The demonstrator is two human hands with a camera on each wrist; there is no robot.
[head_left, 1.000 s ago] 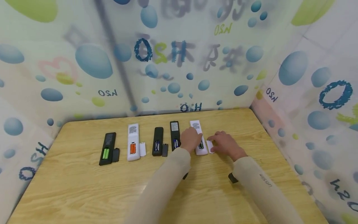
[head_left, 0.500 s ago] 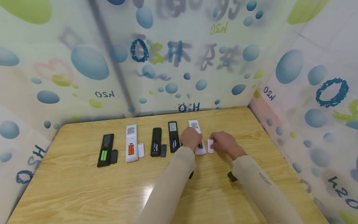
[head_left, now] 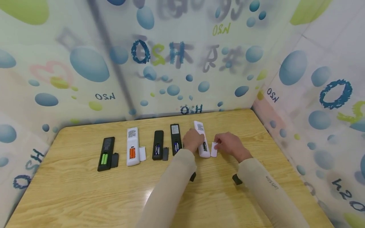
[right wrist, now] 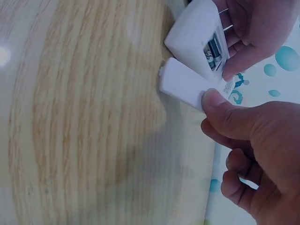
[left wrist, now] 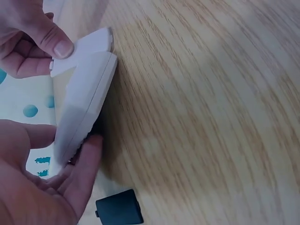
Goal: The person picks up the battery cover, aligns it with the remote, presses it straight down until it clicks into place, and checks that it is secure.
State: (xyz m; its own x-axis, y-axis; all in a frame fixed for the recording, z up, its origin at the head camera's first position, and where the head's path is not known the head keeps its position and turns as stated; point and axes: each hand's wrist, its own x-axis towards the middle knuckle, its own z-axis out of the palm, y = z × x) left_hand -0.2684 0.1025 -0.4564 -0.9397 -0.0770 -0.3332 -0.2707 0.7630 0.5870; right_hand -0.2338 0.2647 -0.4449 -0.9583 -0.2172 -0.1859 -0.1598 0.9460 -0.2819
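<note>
Nearest: right sleeve (head_left: 262,196), lower right of head view, small lettering (head_left: 272,183) I can't make out. Right hand (head_left: 231,146), right of centre, pinches white cover (head_left: 214,149), thumb on its face. Left hand (head_left: 194,141) grips white remote (left wrist: 86,103), just left of the cover; bay uncovered, cells (right wrist: 214,49) in. My read: cover-handling step on this unit; can't tell whether off or on. If on, next move calls for remote steady, cover flat, tab lined up. Left half: four more remotes (head_left: 132,141), bays uncovered, cells in. Label (head_left: 175,129) on one: print too small. Back wall (head_left: 159,104): "H2O", mirrored, repeated. No brand legible.
</note>
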